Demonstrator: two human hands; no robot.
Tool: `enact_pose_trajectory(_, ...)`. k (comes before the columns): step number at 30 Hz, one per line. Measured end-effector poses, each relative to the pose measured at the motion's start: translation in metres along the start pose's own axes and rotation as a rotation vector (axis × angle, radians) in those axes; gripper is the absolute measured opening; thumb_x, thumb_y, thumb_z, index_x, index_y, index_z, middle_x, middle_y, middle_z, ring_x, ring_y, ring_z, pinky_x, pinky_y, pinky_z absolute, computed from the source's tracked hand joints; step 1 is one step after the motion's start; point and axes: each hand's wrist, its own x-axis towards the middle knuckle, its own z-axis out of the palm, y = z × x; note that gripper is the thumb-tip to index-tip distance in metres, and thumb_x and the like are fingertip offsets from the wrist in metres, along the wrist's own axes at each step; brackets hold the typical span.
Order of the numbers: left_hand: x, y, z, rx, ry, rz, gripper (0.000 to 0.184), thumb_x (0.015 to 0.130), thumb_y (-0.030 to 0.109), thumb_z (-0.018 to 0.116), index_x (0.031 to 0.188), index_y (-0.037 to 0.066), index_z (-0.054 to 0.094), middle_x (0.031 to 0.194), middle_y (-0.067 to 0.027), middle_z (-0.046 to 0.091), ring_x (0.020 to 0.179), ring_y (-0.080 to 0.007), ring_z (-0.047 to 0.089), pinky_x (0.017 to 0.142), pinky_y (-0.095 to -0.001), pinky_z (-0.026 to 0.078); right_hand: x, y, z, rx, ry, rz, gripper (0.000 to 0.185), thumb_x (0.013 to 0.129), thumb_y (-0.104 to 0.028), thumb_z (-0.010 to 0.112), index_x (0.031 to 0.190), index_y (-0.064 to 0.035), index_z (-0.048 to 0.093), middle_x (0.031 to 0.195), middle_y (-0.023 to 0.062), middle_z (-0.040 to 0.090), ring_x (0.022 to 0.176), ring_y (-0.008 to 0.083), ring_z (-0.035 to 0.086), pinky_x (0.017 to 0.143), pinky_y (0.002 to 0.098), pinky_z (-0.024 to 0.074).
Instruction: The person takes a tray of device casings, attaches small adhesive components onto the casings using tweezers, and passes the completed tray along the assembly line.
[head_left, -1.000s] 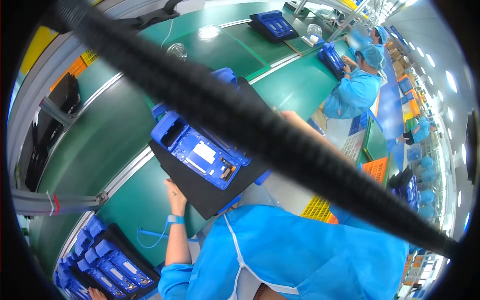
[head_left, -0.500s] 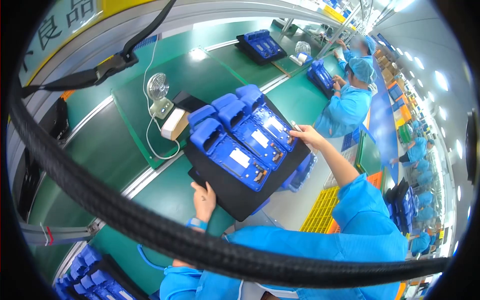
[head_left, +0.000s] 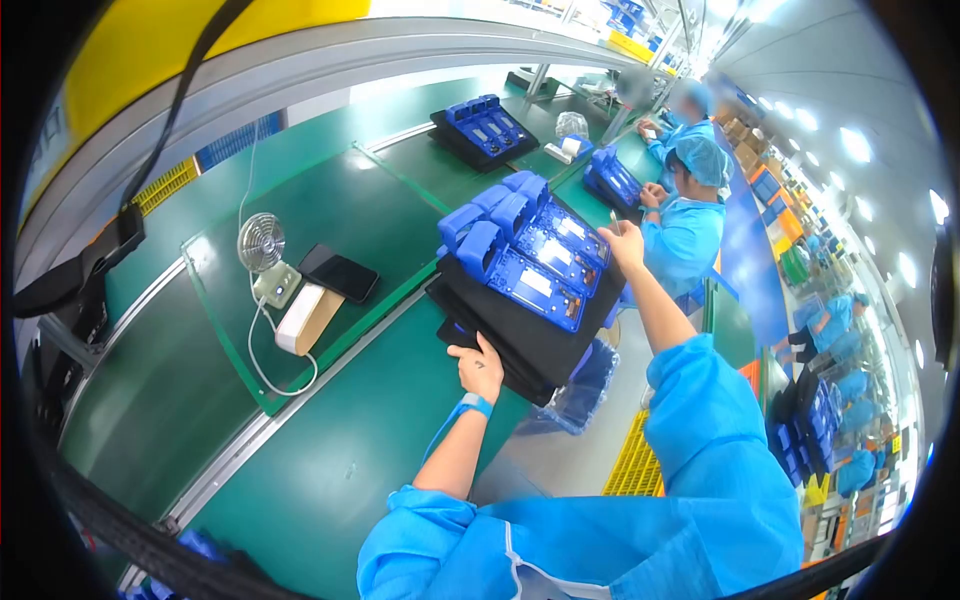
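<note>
A black tray [head_left: 515,340] carries several blue plastic housings [head_left: 545,290] with white labels and small circuit parts. It is tilted over the front edge of the green bench, and its near side shows layers. My left hand [head_left: 481,369], a blue band at its wrist, grips the lower left edge, fingers partly hidden beneath. On the far right side my right hand [head_left: 627,248] is closed at the tray edge beside the housings. A thin pale stick-like tool [head_left: 614,220] pokes up from its fingers; its kind is unclear.
On the green bench are a small fan [head_left: 262,243], a white box [head_left: 308,318] and a black phone [head_left: 340,272]. Another loaded tray [head_left: 485,135] lies farther back. A co-worker [head_left: 685,225] sits at right; a blue bin [head_left: 590,390] and yellow crate [head_left: 635,460] stand below.
Both hands and the loaded tray have shifted away from the fan, toward the co-worker's side. The phone beside the white box is now uncovered. The camera view has turned too.
</note>
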Motion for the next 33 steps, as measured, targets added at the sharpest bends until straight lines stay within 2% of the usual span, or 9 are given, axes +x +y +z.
enact_pose_trajectory(4, 0.02, 0.016, 0.04, -0.008, -0.039, 0.003, 0.067, 0.088, 0.042, 0.039, 0.105, -0.022, 0.026, 0.083, -0.0351, 0.056, 0.077, -0.0463, 0.057, 0.07, -0.0456, 0.048, -0.016, -0.006, -0.024, 0.017, 0.061, -0.243, 0.028, 0.067, -0.021, 0.071, 0.085, -0.0018, 0.06, 0.084, 0.0121, 0.055, 0.081, 0.0256, 0.056, 0.073, 0.0322, 0.0436)
enact_pose_trajectory(8, 0.045, 0.023, 0.096, -0.032, 0.041, 0.08, 0.068, 0.088, 0.047, 0.036, 0.107, -0.017, 0.028, 0.076, -0.0303, 0.059, 0.072, -0.0437, 0.059, 0.064, -0.0463, 0.049, -0.054, 0.002, -0.061, 0.079, 0.036, -0.362, 0.02, 0.069, -0.012, 0.069, 0.082, -0.0016, 0.059, 0.085, 0.0098, 0.055, 0.073, 0.0213, 0.055, 0.065, 0.0288, 0.044)
enact_pose_trajectory(12, 0.06, 0.042, 0.14, -0.032, 0.036, 0.054, 0.072, 0.087, 0.05, 0.036, 0.108, -0.018, 0.025, 0.075, -0.0299, 0.059, 0.071, -0.0433, 0.059, 0.064, -0.0462, 0.05, -0.103, 0.045, -0.082, 0.153, -0.028, -0.25, 0.015, 0.073, -0.006, 0.066, 0.084, -0.0016, 0.059, 0.084, 0.005, 0.052, 0.065, 0.01, 0.052, 0.054, 0.021, 0.0402)
enact_pose_trajectory(19, 0.086, 0.038, 0.183, -0.282, 0.008, 0.176, 0.086, 0.08, 0.062, 0.041, 0.106, -0.019, 0.025, 0.08, -0.0306, 0.059, 0.08, -0.0463, 0.056, 0.072, -0.0428, 0.048, -0.211, 0.149, -0.097, 0.18, -0.108, 0.089, 0.015, 0.073, -0.006, 0.067, 0.085, -0.0007, 0.06, 0.085, 0.0043, 0.051, 0.067, 0.0093, 0.054, 0.056, 0.0207, 0.0416)
enact_pose_trajectory(22, 0.11, 0.019, 0.172, -0.417, -0.232, -0.023, 0.067, 0.081, 0.06, 0.045, 0.093, -0.005, 0.037, 0.073, -0.0185, 0.056, 0.055, -0.0293, 0.056, 0.048, -0.0357, 0.044, -0.256, 0.188, -0.074, 0.124, -0.142, 0.248, 0.016, 0.072, -0.008, 0.068, 0.084, -0.0003, 0.062, 0.083, 0.0047, 0.055, 0.071, 0.0107, 0.055, 0.06, 0.0228, 0.0428)
enact_pose_trajectory(24, 0.099, 0.002, 0.141, -0.686, -0.511, -0.172, 0.048, 0.087, 0.051, 0.04, 0.084, 0.003, 0.042, 0.054, -0.004, 0.042, 0.038, -0.0116, 0.039, 0.03, -0.0249, 0.025, -0.282, 0.204, -0.067, 0.151, -0.182, 0.324, 0.017, 0.071, -0.009, 0.068, 0.084, -0.0003, 0.062, 0.081, 0.005, 0.058, 0.072, 0.0116, 0.055, 0.063, 0.0242, 0.0432)
enact_pose_trajectory(29, 0.032, 0.001, 0.099, -1.123, -0.675, -0.54, 0.026, 0.089, 0.027, 0.039, 0.078, 0.004, 0.045, 0.049, 0.0033, 0.023, 0.038, -0.0082, 0.021, 0.034, -0.0232, 0.016, -0.317, 0.217, -0.053, 0.236, -0.23, 0.519, 0.017, 0.07, -0.011, 0.068, 0.082, -0.0008, 0.063, 0.075, 0.0046, 0.061, 0.074, 0.0118, 0.054, 0.066, 0.0263, 0.043)
enact_pose_trajectory(32, -0.038, 0.034, 0.103, -1.066, -0.718, -0.329, 0.021, 0.087, 0.022, 0.043, 0.075, 0.005, 0.046, 0.047, 0.0053, 0.026, 0.036, -0.0057, 0.023, 0.032, -0.0218, 0.016, -0.336, 0.219, -0.05, 0.212, -0.266, 0.293, 0.022, 0.071, -0.018, 0.068, 0.085, -0.0025, 0.062, 0.072, 0.0037, 0.06, 0.063, 0.0117, 0.052, 0.058, 0.025, 0.0422)
enact_pose_trajectory(33, -0.053, 0.032, 0.12, -0.895, -0.685, -0.043, 0.025, 0.089, 0.023, 0.041, 0.074, 0.003, 0.047, 0.047, 0.0003, 0.033, 0.038, -0.0131, 0.035, 0.035, -0.0279, 0.028, -0.343, 0.217, -0.054, 0.176, -0.282, 0.234, 0.021, 0.071, -0.018, 0.069, 0.084, -0.0021, 0.062, 0.072, 0.0043, 0.06, 0.063, 0.012, 0.053, 0.058, 0.0249, 0.0423)
